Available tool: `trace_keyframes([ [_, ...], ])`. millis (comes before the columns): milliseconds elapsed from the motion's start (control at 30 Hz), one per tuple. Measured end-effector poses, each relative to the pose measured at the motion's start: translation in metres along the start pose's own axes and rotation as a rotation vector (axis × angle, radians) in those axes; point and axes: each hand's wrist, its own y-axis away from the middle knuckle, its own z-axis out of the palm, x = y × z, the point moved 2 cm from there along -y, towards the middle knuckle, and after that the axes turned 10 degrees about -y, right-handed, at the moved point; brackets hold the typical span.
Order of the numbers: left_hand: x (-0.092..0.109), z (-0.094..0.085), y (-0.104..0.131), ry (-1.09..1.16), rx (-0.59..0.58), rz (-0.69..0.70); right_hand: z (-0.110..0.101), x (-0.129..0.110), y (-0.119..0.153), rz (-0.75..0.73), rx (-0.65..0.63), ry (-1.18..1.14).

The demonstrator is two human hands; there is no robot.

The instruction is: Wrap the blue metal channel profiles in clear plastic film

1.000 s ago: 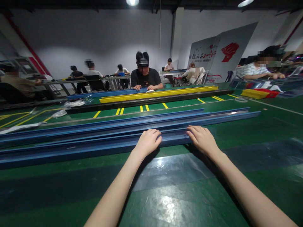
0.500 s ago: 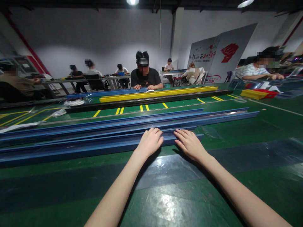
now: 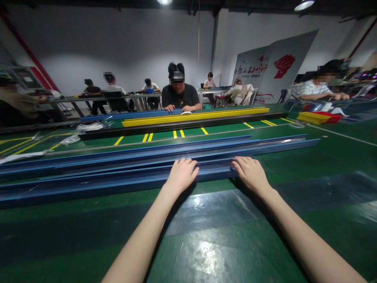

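The nearest long blue channel strip [image 3: 118, 182] lies across the green table from the left, its trough facing up. My left hand [image 3: 183, 175] is closed over it, fingers at its far wall and thumb on the near side. Near its right end, my right hand [image 3: 251, 173] grips the same strip with fingers curled over it and thumb in front. That end is partly hidden by the hand. Closer to me, a clear plastic sheet strip [image 3: 203, 212] lies flat on the table, passing under both forearms.
Behind are more blue channel strips [image 3: 273, 144], a black strip [image 3: 188, 125] and a yellow strip [image 3: 194, 116]. A co-worker [image 3: 180, 96] sits opposite with hands on the table. Yellow and red trays [image 3: 313, 117] stand at right. Clear plastic packing [image 3: 91, 125] lies at left.
My right hand has moved right along the near blue strip to its end. My left hand has shifted slightly left, so the hands are farther apart.
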Motion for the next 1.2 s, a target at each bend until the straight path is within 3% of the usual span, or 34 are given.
trace_keyframes([
  [200,-0.001,0.000,0.000,-0.052,0.017,-0.057,0.003,-0.018,0.001,-0.071,-0.032,-0.015],
  [433,0.011,0.006,0.000,0.095,0.034,0.110,0.005,-0.035,0.002,-0.140,-0.079,-0.069],
  [633,0.010,0.009,0.000,0.112,0.012,0.103,0.002,-0.032,0.001,-0.153,-0.095,-0.076],
  [1000,-0.004,-0.006,0.001,-0.022,-0.040,-0.027,0.000,-0.018,0.000,-0.001,-0.005,0.020],
  [1200,-0.001,-0.006,0.001,-0.080,-0.018,-0.054,0.004,-0.028,0.002,-0.062,-0.033,-0.003],
])
